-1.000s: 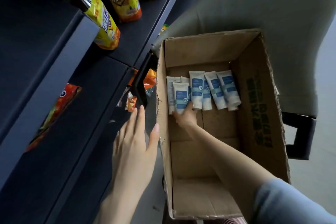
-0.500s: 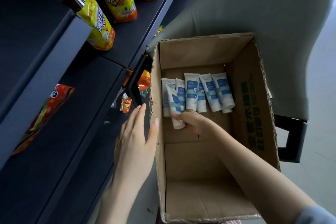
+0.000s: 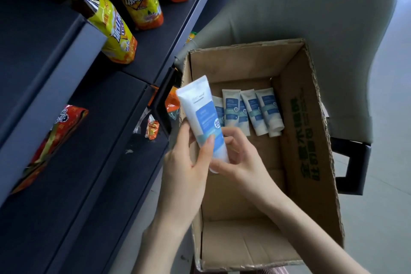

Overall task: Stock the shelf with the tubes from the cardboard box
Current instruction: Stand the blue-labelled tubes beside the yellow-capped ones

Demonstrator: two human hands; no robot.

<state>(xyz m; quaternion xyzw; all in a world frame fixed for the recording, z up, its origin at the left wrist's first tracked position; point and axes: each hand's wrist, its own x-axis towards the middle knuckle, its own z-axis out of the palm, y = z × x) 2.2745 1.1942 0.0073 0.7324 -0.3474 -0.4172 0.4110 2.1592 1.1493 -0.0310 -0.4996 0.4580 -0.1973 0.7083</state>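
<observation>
Dark metal shelving runs down the left, and a grey chair stands behind an open cardboard box on the right. A person's two hands meet over the box's near-left edge, both grasping one white and blue tube, crimped end up. The left hand wraps its lower half, thumb laid across the front. The right hand curls round the cap end.

Stocking looks barely begun: no tube can be seen on the shelves, one is in hand, and at least four more tubes lie side by side at the far end of the box floor.

Yellow drink bottles on a shelf read "冰红茶". A red snack packet lies lower down, its lettering unclear. Each tube carries a blue label panel with print too small to read, plus a round badge that seems to say "控". Green Chinese characters run along the box's right wall, too skewed to make out.
</observation>
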